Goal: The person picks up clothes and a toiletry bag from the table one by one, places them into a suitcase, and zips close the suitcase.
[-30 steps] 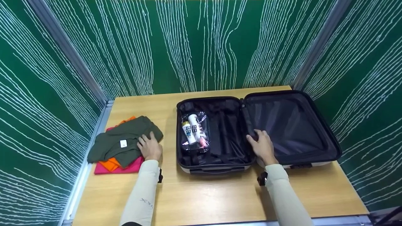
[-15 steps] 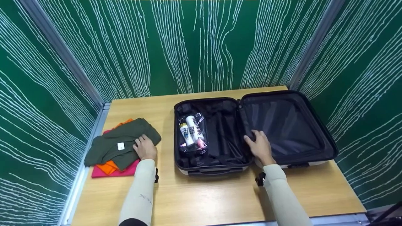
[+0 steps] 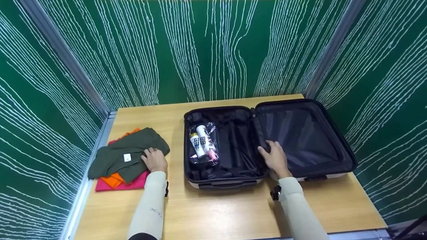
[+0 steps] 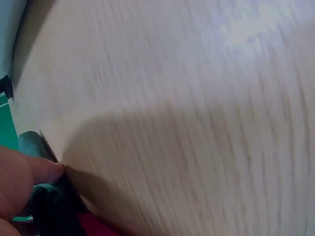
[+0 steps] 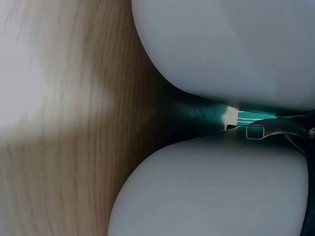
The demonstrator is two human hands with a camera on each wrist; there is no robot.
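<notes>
My left hand [image 3: 155, 160] rests on the right end of a folded dark green shirt [image 3: 111, 159] with a small white label. In the left wrist view its thumb [image 4: 47, 169] touches the edge of the cloth. Beneath the shirt, orange cloth [image 3: 113, 180] and pink cloth [image 3: 125, 187] stick out. My right hand [image 3: 276, 159] lies at the hinge side of an opened suitcase [image 3: 238, 146], thumb spread from the fingers, over the inner edge of the right half. A clear toiletry bag [image 3: 216, 151] with white bottles sits in the left half.
The right half [image 3: 297, 136] has a dark divider panel. In the right wrist view the pale shells [image 5: 216, 44] of both halves meet at a gap, with a buckled strap [image 5: 280, 129] beyond. Green walls with white lines [image 3: 180, 76] enclose the wooden table [image 3: 217, 213].
The head view has shifted slightly. My left fingers have drawn closer together on the shirt. The right hand keeps its place on the suitcase.
</notes>
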